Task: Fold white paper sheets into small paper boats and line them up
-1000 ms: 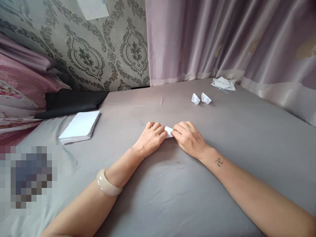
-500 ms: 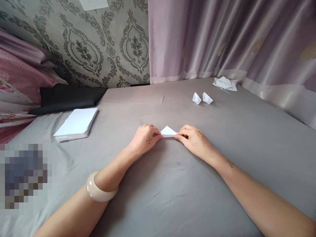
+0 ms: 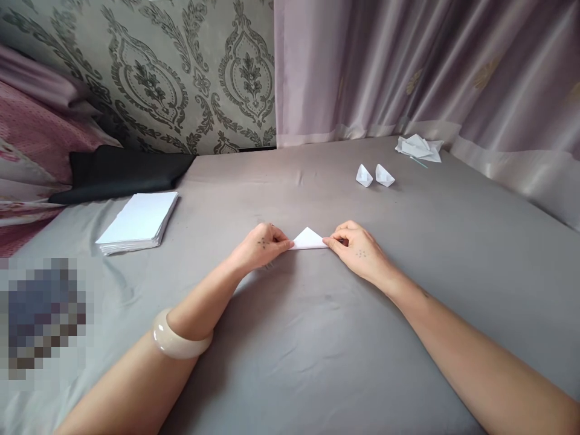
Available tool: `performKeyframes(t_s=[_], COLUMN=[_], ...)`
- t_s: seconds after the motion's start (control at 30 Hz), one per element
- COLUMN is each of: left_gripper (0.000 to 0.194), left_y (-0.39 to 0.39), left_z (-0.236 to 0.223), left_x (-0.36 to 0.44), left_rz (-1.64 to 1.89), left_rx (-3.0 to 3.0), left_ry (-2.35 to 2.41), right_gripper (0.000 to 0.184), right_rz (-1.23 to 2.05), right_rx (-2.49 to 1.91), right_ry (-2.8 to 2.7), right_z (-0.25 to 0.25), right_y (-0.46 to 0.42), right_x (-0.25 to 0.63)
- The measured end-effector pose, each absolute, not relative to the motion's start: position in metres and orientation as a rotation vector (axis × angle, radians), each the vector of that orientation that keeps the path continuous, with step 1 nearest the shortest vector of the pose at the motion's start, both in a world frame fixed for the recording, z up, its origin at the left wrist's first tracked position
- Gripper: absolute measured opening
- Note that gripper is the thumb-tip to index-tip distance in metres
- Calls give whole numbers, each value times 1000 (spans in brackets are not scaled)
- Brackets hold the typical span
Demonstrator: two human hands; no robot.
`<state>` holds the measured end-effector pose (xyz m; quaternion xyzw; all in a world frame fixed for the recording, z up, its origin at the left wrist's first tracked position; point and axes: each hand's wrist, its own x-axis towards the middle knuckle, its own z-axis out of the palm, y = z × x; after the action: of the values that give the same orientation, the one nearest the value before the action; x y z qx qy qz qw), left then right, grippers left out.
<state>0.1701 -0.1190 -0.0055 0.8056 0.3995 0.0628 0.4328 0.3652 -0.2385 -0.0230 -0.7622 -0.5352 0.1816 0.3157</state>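
A small white sheet of folded paper (image 3: 308,239) lies at the middle of the grey cloth surface, its peak pointing away from me and a straight edge toward me. My left hand (image 3: 265,244) pinches its left corner between thumb and fingers. The right corner is pinched the same way by my right hand (image 3: 356,248). Both fingertips hide the paper's ends. Farther back on the right stand two folded paper boats (image 3: 364,175), close together and apart from my hands.
At the left lies a stack of white paper (image 3: 138,220), with a black cloth (image 3: 131,171) behind it. More white paper pieces (image 3: 417,147) and a thin greenish stick (image 3: 418,162) are at the back right by the curtain (image 3: 353,72). A blurred-out object (image 3: 43,317) sits near left.
My hands have moved slightly apart along the folded paper, and more of its straight edge shows. The whole view has shifted a little.
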Motion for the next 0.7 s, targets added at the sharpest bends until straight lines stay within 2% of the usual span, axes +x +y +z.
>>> performKeyframes(t_s=[0.7], left_gripper=[29], left_y=[-124], left_z=[-2], left_x=[175], left_rz=[112], left_rx=[2309], left_ry=[1072], right_gripper=[30], right_rz=[564], right_rx=[-2091], right_ry=[-1395], right_z=[-18], right_y=[-233], right_x=[366])
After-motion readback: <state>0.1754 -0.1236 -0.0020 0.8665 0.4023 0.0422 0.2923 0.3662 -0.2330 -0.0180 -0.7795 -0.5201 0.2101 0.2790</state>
